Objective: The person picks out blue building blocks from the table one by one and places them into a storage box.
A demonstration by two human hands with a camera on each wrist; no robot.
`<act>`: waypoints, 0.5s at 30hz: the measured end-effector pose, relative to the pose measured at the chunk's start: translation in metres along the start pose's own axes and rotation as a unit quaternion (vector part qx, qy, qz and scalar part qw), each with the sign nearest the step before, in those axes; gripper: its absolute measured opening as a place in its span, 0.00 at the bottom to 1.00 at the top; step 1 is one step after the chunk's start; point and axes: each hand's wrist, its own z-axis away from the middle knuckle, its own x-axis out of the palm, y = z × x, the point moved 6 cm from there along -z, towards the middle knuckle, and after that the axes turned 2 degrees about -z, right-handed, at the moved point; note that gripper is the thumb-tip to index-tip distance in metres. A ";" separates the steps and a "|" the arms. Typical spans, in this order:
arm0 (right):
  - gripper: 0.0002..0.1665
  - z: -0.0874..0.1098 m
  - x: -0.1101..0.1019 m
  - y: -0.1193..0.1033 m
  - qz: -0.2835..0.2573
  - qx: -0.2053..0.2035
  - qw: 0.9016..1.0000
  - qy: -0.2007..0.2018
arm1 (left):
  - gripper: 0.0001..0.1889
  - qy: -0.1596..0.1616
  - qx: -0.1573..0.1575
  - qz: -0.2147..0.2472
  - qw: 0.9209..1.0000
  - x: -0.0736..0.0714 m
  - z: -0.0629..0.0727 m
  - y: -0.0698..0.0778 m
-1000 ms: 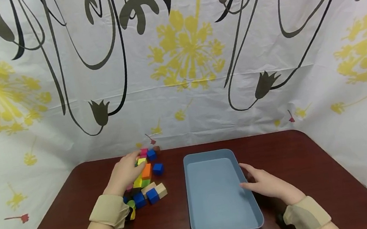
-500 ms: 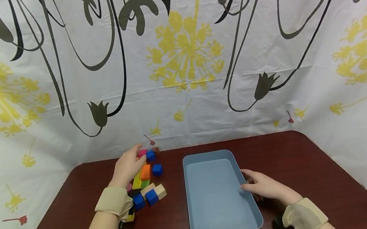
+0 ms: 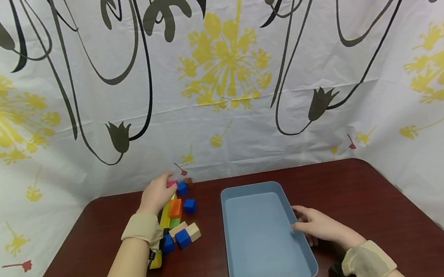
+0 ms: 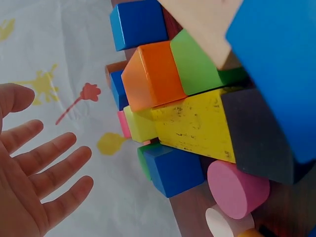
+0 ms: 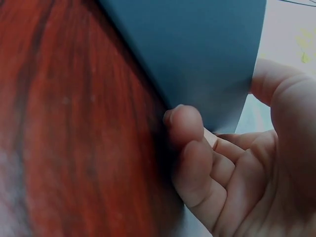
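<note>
My left hand [image 3: 156,195] is at the far end of a pile of coloured toy blocks, left of the tray. In the left wrist view its fingers are spread, with nothing between them. Near it lie an orange block [image 4: 155,74], a scuffed yellow block [image 4: 192,126], a blue cube [image 4: 177,170] and a pink cylinder [image 4: 237,190]. My right hand [image 3: 320,223] holds the right side of a shallow blue-grey tray [image 3: 265,235]. Its thumb is over the rim, and in the right wrist view the curled fingers [image 5: 192,170] are against the outer wall.
Plain wood blocks [image 3: 193,231] and a blue cube [image 3: 183,238] lie at the pile's near side. Two more blue cubes sit at its right. A dark red wooden table [image 3: 336,184] carries everything, and a floral-patterned cloth [image 3: 224,124] hangs behind its back edge.
My left hand has moved farther back and slightly right over the pile, toward the table's back edge. My right hand's fingers have slid a little nearer along the tray's side.
</note>
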 end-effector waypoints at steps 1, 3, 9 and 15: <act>0.42 0.000 0.000 0.000 -0.002 0.000 1.000 0.000 | 0.27 -0.001 0.000 0.000 1.000 0.001 -0.002 0.000; 0.42 0.001 0.000 0.000 -0.005 0.000 1.000 -0.001 | 0.27 -0.002 0.001 0.000 1.000 0.003 -0.007 -0.001; 0.40 0.001 0.001 0.001 -0.015 -0.005 1.000 -0.004 | 0.27 -0.014 0.007 -0.022 1.000 0.012 -0.020 -0.004; 0.40 0.001 0.002 0.001 -0.017 -0.003 1.000 -0.002 | 0.28 -0.011 0.009 -0.042 0.999 0.019 -0.030 -0.006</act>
